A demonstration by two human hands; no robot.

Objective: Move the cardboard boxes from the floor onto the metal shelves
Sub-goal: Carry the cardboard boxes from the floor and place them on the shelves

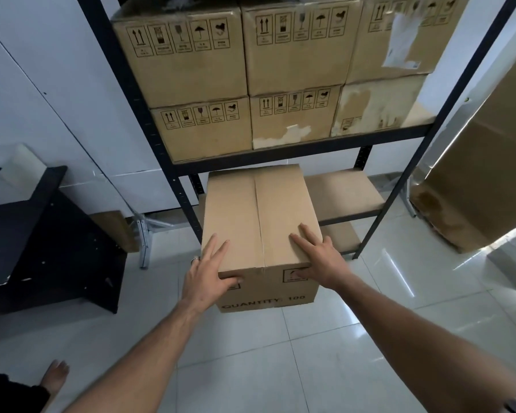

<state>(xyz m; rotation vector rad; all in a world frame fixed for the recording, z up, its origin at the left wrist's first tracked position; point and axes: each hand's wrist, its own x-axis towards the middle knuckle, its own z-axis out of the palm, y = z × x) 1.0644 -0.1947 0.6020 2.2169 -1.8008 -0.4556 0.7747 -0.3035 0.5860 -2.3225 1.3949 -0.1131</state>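
Layout: one box at the front of the shelving unit, stacked boxes above it.

The cardboard box [259,222] sits part-way into the lower bay of the metal shelves [280,155], its near end projecting toward the viewer over the tiled floor [280,353]. The left hand [206,272] rests on its near left corner; the right hand [316,257] rests on its near right corner. On the shelf level directly above, stacked boxes [245,76] stand two high and three across. A lower shelf board [343,192] lies to the right of the box. A low cabinet [42,239] stands left of the shelves; a large carton [477,174] stands to their right.
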